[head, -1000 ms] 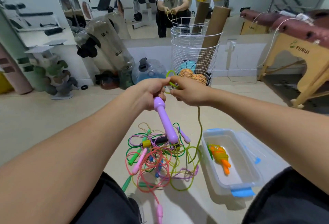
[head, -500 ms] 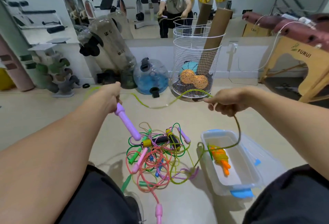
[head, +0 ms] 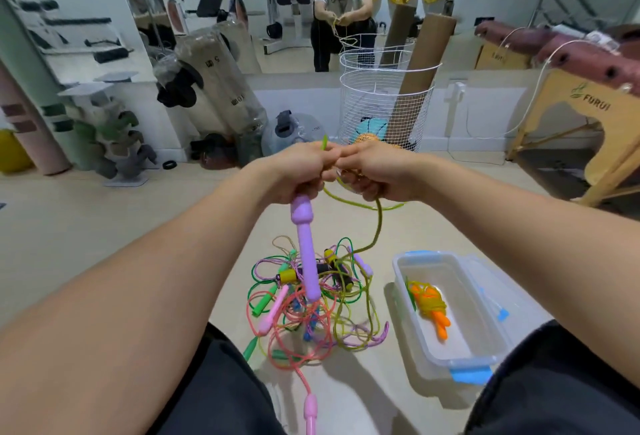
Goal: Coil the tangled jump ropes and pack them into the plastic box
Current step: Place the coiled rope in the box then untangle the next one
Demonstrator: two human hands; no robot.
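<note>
A tall white wire-mesh basket is standing against the far wall with brown cardboard tubes leaning out of it, and a round translucent blue water jug is sitting just to its left. A wooden massage table with maroon padding is filling the right edge.

On the floor between the knees, a tangled heap of thin jump ropes in pink, green, yellow and purple is lying with its handles mixed in. Just to its right, a clear rectangular plastic box with blue latches is sitting open, holding one coiled yellow rope with orange handles; its clear lid is lying against the far side.

Both arms are reaching forward, the hands meeting knuckle to knuckle above the heap. The left hand is gripping the top of a lilac plastic jump-rope handle, which is hanging down over the pile. The right hand is curling its fingers round the yellow-green cord, which is looping beneath both hands and trailing down into the tangle.
</note>
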